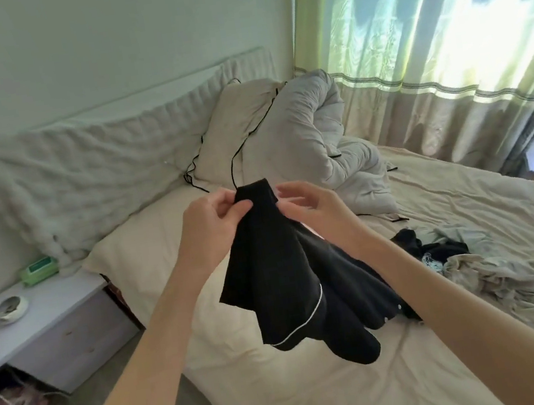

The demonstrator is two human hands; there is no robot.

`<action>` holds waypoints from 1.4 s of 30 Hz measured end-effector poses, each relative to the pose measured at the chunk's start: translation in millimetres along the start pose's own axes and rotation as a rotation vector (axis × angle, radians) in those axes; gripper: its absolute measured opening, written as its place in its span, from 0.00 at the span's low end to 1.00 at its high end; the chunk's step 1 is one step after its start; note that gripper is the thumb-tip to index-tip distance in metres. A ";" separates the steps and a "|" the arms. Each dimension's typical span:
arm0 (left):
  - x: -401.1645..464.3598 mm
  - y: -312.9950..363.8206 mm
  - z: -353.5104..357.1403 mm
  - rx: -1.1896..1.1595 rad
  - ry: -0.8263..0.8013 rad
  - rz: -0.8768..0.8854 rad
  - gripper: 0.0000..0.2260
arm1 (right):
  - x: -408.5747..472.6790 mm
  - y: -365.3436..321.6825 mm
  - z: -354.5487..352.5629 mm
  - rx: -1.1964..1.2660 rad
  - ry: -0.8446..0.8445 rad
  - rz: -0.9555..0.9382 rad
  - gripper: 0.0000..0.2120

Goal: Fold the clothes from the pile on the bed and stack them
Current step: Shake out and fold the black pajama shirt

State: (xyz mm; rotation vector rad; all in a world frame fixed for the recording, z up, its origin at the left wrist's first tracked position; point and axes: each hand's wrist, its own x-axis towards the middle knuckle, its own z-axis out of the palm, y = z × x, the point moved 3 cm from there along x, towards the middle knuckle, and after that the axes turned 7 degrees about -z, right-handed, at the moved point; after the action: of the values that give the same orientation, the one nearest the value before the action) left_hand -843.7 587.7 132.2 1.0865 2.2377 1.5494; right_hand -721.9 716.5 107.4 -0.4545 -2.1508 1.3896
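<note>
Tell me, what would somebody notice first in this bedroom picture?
First, the black garment with white piping, held up in the middle over the bed by the left hand and right hand pinching its top edge. Then the bright green curtain at the upper right, and the clothes pile lying at right.

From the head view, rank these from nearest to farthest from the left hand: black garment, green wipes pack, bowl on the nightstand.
Measured from the left hand:
1. Black garment, pinched in its grip at the top edge.
2. Green wipes pack, off to the left by the headboard.
3. Bowl, farther left on the nightstand.
</note>
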 end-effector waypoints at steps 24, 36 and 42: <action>37.7 -47.8 -102.4 0.135 0.383 -0.140 0.10 | 93.0 -46.3 -11.3 0.074 -0.125 0.015 0.08; -21.4 -58.9 14.9 0.064 -0.140 -0.235 0.16 | 99.1 -66.4 -3.8 0.276 -0.180 0.054 0.08; -45.2 -71.4 50.1 0.008 -0.507 -0.251 0.10 | 88.1 -43.4 -24.7 0.084 -0.090 0.068 0.08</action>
State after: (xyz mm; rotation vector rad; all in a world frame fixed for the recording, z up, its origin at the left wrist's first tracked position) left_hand -816.3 581.0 38.1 1.0126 1.9400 1.0248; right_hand -777.3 764.5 177.3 -0.4441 -2.1567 1.5585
